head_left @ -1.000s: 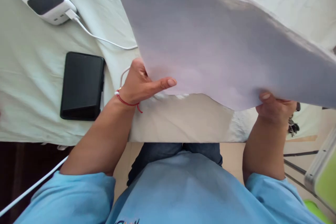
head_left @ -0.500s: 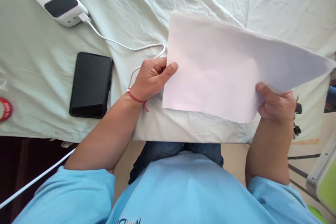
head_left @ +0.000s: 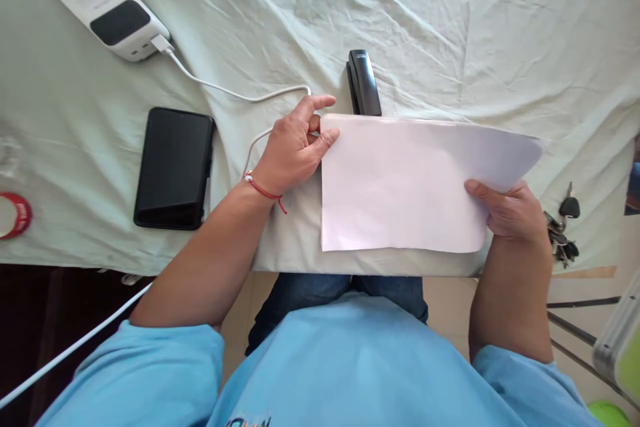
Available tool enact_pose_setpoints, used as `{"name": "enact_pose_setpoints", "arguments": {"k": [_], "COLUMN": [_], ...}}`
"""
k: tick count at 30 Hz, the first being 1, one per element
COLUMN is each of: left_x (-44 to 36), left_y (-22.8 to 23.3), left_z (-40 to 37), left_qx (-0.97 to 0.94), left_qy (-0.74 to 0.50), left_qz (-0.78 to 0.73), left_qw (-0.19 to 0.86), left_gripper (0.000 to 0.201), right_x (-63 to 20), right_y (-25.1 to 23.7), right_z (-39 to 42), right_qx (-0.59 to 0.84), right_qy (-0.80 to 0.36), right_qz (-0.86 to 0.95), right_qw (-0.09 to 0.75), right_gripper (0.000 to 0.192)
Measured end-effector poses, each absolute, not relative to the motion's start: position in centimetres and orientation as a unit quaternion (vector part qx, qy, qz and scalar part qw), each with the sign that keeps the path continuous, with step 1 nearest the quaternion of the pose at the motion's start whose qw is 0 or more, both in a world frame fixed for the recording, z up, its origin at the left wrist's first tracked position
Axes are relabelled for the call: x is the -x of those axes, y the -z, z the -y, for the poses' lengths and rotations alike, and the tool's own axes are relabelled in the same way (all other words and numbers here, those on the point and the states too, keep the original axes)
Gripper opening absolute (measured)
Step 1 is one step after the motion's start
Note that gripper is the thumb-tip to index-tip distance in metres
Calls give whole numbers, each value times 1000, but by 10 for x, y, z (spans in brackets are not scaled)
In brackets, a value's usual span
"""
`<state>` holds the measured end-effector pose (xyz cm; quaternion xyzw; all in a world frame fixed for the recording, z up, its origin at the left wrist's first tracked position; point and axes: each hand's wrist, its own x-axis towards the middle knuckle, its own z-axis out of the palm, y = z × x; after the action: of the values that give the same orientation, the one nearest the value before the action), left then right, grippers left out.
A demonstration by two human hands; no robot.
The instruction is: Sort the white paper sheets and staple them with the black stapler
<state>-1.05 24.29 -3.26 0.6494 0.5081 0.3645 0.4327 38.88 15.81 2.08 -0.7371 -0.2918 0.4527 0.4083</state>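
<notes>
I hold a stack of white paper (head_left: 400, 187) in front of me, over the near edge of the cloth-covered table (head_left: 425, 27). My left hand (head_left: 295, 147) pinches its left edge near the upper corner: the thumb presses on top, the index finger points out free past the corner, and the others curl in at the edge, their tips hidden. My right hand (head_left: 517, 210) grips the right side, thumb on top and fingers underneath, with the far right corner bending up.

Just beyond the upper edge lies a black stapler (head_left: 366, 83); tiny pale lettering marks its far end, too small for me to read. The white power bank (head_left: 100, 0) at upper left carries large blue characters and smaller printed blocks, set at a slant, which I can't make out. A white cable (head_left: 215, 85) plugs into it, and a dark-screened phone (head_left: 175, 170) lies nearby. On the red roll (head_left: 23, 217) at the left edge, white lettering is too small to read. Lettering on my blue shirt (head_left: 350, 367) is cut off at the bottom. Keys (head_left: 565, 233) lie beside my right wrist.
</notes>
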Motion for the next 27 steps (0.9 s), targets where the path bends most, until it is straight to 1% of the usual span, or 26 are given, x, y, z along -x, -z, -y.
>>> {"name": "enact_pose_setpoints", "arguments": {"k": [2, 3, 6, 8, 11, 14, 19, 27], "left_x": [9, 8, 6, 5, 4, 4, 2, -1], "left_y": [29, 27, 21, 18, 17, 19, 25, 45], "left_z": [-242, -242, -240, -240, -240, -241, -249, -277], "left_qx": [-659, -665, -688, -700, -711, -718, -725, -723], "left_qy": [-354, -346, -312, -292, -279, -281, -300, -318], "left_qz": [-524, -529, -534, -535, -533, -529, -511, -528], "left_qw": [407, 397, 381, 373, 364, 354, 352, 310], "left_gripper": [59, 56, 39, 35, 36, 37, 30, 17], "right_x": [-388, -388, -387, -386, -383, -379, -378, -381], "right_y": [-23, -23, -21, -19, -17, -16, -15, -20], "right_z": [-156, -155, -150, -147, -145, -146, -150, -169], "right_qx": [749, 753, 758, 759, 759, 754, 743, 744], "right_qy": [-468, -477, -493, -494, -486, -465, -433, -434], "right_qz": [278, 269, 244, 234, 232, 240, 238, 248], "right_qw": [377, 365, 352, 353, 366, 398, 451, 443], "right_gripper": [61, 61, 62, 64, 69, 71, 69, 74]}}
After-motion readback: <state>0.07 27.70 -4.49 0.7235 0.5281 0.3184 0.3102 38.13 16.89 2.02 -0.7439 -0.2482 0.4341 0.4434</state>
